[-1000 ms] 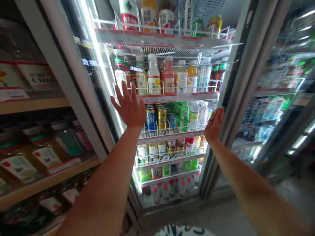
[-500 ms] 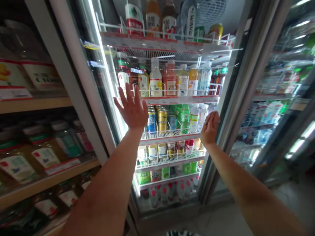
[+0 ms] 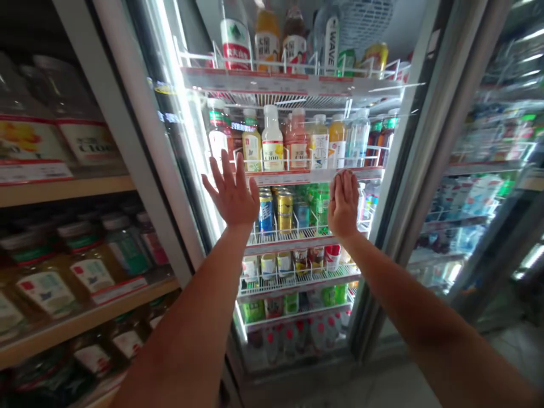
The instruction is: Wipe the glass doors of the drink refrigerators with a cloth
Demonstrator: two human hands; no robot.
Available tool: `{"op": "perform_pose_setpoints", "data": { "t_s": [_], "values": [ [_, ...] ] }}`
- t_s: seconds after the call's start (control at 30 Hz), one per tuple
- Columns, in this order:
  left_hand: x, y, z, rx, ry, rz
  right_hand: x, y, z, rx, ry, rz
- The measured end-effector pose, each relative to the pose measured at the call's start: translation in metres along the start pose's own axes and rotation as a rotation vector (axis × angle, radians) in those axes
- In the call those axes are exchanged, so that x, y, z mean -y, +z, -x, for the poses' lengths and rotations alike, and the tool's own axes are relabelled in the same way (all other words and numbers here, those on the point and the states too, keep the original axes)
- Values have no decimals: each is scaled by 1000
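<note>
I face an open drinks cooler with white wire shelves (image 3: 293, 233) full of bottles and cans. My left hand (image 3: 233, 194) is raised with fingers spread, palm forward, in front of the left end of the middle shelves, holding nothing. My right hand (image 3: 343, 203) is up with fingers straight and together, in front of green bottles (image 3: 319, 205) on the can shelf. A blue can (image 3: 266, 212) and a gold can (image 3: 284, 209) stand between my hands. Above them is a row of juice bottles (image 3: 272, 140).
The cooler's glass door (image 3: 178, 141) stands open to the left, against wooden shelves (image 3: 63, 190) of jars. The door frame (image 3: 419, 153) rises on the right, with a second closed cooler (image 3: 488, 170) beyond it. Lower wire shelves hold small cans and red-capped bottles (image 3: 297, 334).
My right hand has moved left and up from the right door frame to the front of the can shelf. The left hand has stayed almost in place. The camera has drifted slightly.
</note>
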State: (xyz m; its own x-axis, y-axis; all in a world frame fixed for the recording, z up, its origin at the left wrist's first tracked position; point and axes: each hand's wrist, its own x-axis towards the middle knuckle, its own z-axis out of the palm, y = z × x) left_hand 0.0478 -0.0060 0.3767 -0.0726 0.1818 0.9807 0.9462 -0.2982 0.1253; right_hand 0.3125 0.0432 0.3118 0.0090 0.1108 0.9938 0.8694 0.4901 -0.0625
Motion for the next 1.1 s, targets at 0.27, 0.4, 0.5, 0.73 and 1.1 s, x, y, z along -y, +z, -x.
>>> {"op": "perform_pose_setpoints", "data": {
  "t_s": [0.27,0.4,0.5,0.73,1.1],
  "values": [
    [-1,0,0,14,-24,15,32,3,27,105,-136,-79],
    [-1,1,0,20,-22,16,49,7,10,119,-140,-71],
    [-2,0,0,21,-24,41,60,10,-11,116,-111,-69],
    [-2,-1,-1,16,-15,-35,82,13,16,224,-236,-99],
    [14,0,6,-22,145,113,138,41,-22,81,-74,-110]
  ]
}}
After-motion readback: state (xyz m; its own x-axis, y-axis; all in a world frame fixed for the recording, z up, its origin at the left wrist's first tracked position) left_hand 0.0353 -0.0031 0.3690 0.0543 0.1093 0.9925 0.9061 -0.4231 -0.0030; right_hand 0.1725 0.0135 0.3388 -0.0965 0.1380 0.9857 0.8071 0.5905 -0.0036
